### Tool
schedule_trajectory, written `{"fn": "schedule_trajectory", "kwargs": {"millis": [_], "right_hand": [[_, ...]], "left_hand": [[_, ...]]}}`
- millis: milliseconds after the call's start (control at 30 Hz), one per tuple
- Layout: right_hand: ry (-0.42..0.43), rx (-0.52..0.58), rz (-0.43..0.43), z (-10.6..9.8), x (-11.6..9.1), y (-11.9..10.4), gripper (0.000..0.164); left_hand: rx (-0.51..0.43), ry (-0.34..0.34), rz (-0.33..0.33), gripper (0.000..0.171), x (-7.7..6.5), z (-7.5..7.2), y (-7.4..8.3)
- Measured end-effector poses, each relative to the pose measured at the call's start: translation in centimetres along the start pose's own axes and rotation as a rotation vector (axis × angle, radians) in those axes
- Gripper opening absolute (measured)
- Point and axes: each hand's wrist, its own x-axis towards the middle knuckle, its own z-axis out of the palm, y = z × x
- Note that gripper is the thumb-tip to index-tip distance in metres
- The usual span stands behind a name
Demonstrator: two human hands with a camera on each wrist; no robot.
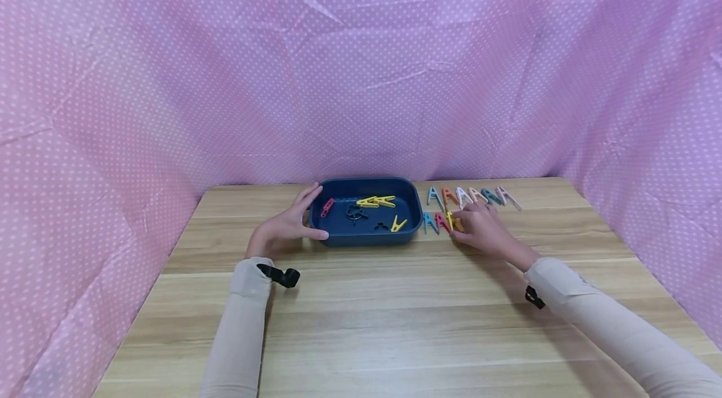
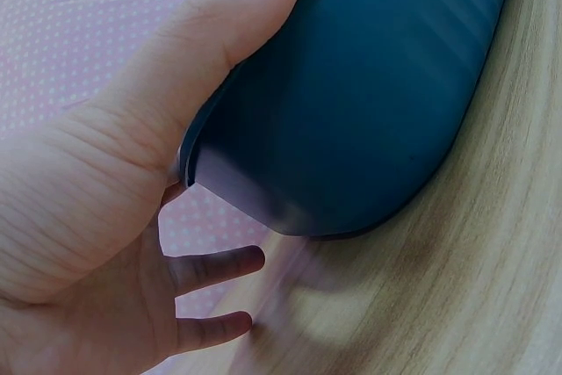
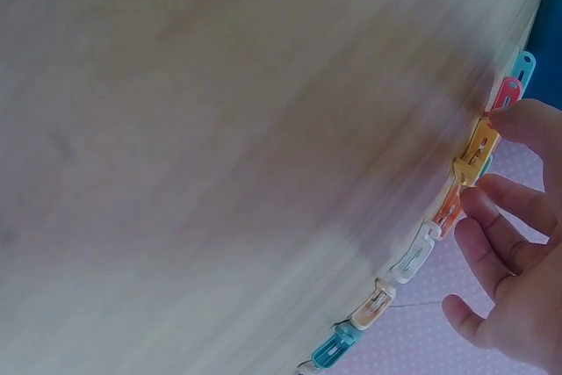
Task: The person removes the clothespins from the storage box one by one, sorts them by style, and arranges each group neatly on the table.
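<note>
My left hand [image 1: 287, 220] grips the left end of a dark blue plastic tray [image 1: 366, 239], thumb over its rim, two fingers stretched out below in the left wrist view. Inside lie a pink clothespin [image 1: 327, 207], several yellow clothespins [image 1: 385, 201] and a dark round wire-like piece [image 1: 355, 214]. To the tray's right, my right hand [image 1: 482, 227] pinches a yellow clothespin [image 3: 481, 148] between thumb and fingers, low at the tabletop. It stands beside a red clothespin [image 1: 442, 222] and a blue clothespin [image 1: 430, 222] in the front row.
Behind the front row, several clothespins form a back row, from a light blue one [image 1: 434, 197] to a lilac one [image 1: 507, 197]. A small dark piece [image 1: 380, 227] lies in the tray. Pink dotted cloth [image 1: 361, 72] hangs behind the wooden table [image 1: 366, 323].
</note>
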Motion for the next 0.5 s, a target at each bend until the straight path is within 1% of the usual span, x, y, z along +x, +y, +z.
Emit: {"fn": "schedule_trajectory", "kwargs": {"millis": [233, 400, 500], "right_hand": [[0.005, 0.015, 0.003, -0.24, 0.05, -0.17, 0.036], [-0.008, 0.041, 0.020, -0.50, 0.15, -0.31, 0.039], [-0.010, 0.049, 0.025, -0.68, 0.27, -0.45, 0.040]], "left_hand": [[-0.004, -0.004, -0.013, 0.117, -0.03, 0.00, 0.18], [-0.007, -0.004, -0.027, 0.118, -0.01, 0.00, 0.13], [-0.002, -0.004, -0.023, 0.118, -0.06, -0.02, 0.16]]}}
